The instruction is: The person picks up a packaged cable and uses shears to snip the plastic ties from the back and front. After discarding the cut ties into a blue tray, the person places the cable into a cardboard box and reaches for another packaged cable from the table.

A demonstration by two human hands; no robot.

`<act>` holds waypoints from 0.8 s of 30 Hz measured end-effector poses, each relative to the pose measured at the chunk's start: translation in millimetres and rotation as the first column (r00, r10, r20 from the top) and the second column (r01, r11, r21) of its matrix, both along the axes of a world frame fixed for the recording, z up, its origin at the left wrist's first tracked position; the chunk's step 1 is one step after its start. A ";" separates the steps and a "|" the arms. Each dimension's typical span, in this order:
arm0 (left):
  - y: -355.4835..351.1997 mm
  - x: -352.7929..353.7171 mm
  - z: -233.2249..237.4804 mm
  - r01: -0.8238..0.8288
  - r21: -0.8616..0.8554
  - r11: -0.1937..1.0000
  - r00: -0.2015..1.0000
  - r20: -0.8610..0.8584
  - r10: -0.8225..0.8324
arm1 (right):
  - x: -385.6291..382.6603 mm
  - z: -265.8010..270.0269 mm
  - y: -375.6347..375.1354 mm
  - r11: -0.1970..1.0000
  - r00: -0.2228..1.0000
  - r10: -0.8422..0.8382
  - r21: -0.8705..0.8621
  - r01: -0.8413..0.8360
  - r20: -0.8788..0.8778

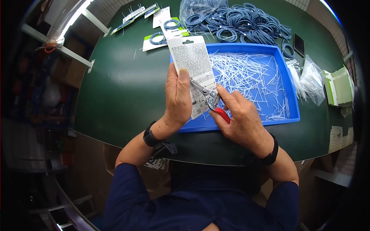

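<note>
My left hand (179,96) grips a printed packaging card (191,57) by its left edge, thumb on the text side. The card stands tilted over the left part of a blue tray (293,104), a hanging slot at its top. My right hand (243,117) is closed around red-handled cutting pliers (221,114). Their metal jaws lie against the card, close to my left thumb; whether anything is between the jaws is too small to tell. White cable-tie-like strips (241,71) lie scattered in the tray. The card's far side is hidden.
Coiled blue-grey cables (250,21) are heaped at the back beside a clear plastic bag (200,8). Carded cables (156,39) lie at back left. To the right are a dark phone (298,45), more white strips (296,79), a plastic bag (312,79) and a green-white box (339,87).
</note>
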State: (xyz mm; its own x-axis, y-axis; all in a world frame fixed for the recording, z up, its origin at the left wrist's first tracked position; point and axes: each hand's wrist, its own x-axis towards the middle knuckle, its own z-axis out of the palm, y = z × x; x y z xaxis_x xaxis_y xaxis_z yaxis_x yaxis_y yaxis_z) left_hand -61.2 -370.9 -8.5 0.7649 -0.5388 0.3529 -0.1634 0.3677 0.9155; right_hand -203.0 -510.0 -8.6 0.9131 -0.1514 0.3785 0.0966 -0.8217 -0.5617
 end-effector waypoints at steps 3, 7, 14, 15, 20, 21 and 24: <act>-1.2 1.4 0.5 -0.016 -0.009 1.000 1.000 0.001 0.016 | 0.2 -2.5 -0.8 1.000 1.000 0.000 0.028 0.000 0.021; -0.4 10.4 -1.7 -0.001 0.023 1.000 0.998 0.057 0.000 | -2.2 -0.7 -6.1 0.998 0.999 0.012 0.068 -0.015 0.038; 16.6 45.4 19.1 0.149 0.069 0.986 0.986 -0.088 -0.142 | -1.2 12.4 -20.9 0.987 0.965 -0.032 0.160 -0.010 0.259; 16.3 48.4 22.4 0.189 0.044 0.981 0.971 -0.156 -0.180 | -1.1 14.5 -22.8 0.979 0.964 -0.052 0.203 -0.003 0.263; 17.1 54.9 31.7 0.124 0.093 0.988 0.934 -0.346 -0.085 | 1.3 12.9 -26.6 0.955 0.969 -0.063 0.296 -0.011 0.238; 19.8 69.1 15.2 0.310 -0.073 0.948 0.888 -0.333 -0.316 | 1.6 11.2 -25.1 0.955 0.973 -0.046 0.294 -0.023 0.226; 33.3 90.8 -11.9 0.593 -0.370 0.715 0.696 -0.211 -0.686 | 0.8 9.0 -15.2 0.948 0.987 0.059 0.302 -0.102 0.150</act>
State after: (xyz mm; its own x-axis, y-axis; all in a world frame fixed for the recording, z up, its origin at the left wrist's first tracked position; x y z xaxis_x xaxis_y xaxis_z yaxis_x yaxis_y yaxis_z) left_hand 29.6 -337.6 -20.4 0.3558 -0.8636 0.3573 0.4746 0.4963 0.7270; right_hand -202.2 -525.2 0.4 0.8695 -0.2088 0.4475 0.2492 -0.5969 -0.7626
